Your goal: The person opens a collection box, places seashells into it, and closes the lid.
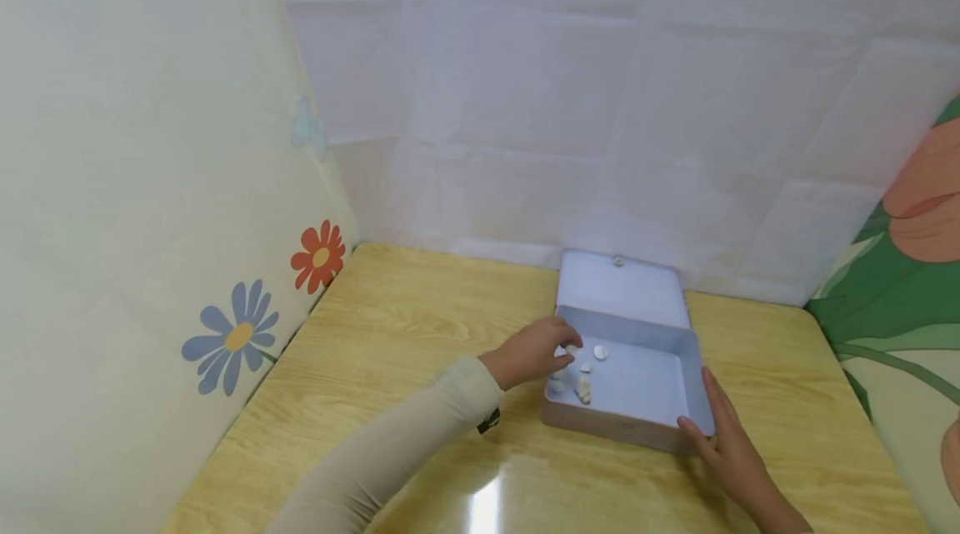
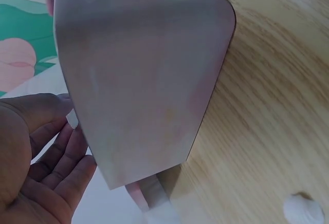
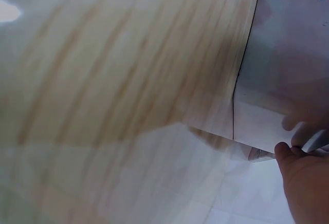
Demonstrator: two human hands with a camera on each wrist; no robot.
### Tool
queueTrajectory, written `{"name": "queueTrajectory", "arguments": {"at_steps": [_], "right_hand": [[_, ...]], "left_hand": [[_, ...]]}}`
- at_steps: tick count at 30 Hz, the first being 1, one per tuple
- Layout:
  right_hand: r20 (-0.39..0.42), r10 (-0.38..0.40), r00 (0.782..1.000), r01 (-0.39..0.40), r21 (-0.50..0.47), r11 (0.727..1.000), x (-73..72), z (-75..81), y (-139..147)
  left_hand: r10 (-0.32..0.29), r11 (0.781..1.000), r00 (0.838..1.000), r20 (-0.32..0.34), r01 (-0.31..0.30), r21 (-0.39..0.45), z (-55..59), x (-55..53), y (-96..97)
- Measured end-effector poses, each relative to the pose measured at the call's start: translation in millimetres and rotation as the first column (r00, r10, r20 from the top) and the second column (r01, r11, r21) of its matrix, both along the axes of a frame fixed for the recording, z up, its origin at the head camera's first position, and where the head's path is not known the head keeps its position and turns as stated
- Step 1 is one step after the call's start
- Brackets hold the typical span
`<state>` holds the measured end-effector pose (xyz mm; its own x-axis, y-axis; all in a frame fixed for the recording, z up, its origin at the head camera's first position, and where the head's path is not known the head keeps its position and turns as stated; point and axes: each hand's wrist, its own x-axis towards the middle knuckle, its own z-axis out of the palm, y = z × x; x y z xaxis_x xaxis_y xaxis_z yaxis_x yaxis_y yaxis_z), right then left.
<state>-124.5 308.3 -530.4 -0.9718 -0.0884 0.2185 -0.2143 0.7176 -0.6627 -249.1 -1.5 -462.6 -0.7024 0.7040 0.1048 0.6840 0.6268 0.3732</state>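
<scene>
An open pale metal box (image 1: 645,431) stands on the table with its lid (image 1: 622,288) tipped back. Several small white seashells, among them a round shell (image 1: 601,352), lie at the left end inside it. Over that left end is my left hand (image 1: 531,351), thumb and fingertips pinching a small white shell (image 2: 72,118) just at the rim. My right hand (image 1: 727,442) grips the box's front right corner, its thumb at the front rim and fingers along the right wall. In the right wrist view, only part of that hand (image 3: 306,183) shows.
A white shell (image 2: 303,209) lies on the wooden table (image 1: 420,309) beside the box in the left wrist view. White cloth (image 1: 487,101) hangs behind the table. Flower-printed sheets (image 1: 150,184) stand at both sides.
</scene>
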Motion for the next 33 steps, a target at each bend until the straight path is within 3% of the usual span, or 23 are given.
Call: {"name": "queueTrajectory", "arguments": {"at_steps": [11,25,33], "right_hand": [[0.015,0.003,1.000,-0.003,-0.001,1.000,0.9,2.7,0],[0.021,-0.001,1.000,0.001,0.001,1.000,1.5,4.4,-2],[0.037,-0.001,0.999,0.001,0.001,1.000,1.4,4.5,-1]], "left_hand": [[-0.026,0.999,0.998,-0.061,0.024,-0.028,-3.1,5.4,4.4],[-0.005,0.999,0.999,-0.054,0.003,-0.041,-4.0,5.6,4.8],[-0.031,0.999,0.998,-0.058,0.031,-0.011,-11.2,2.3,2.8]]}}
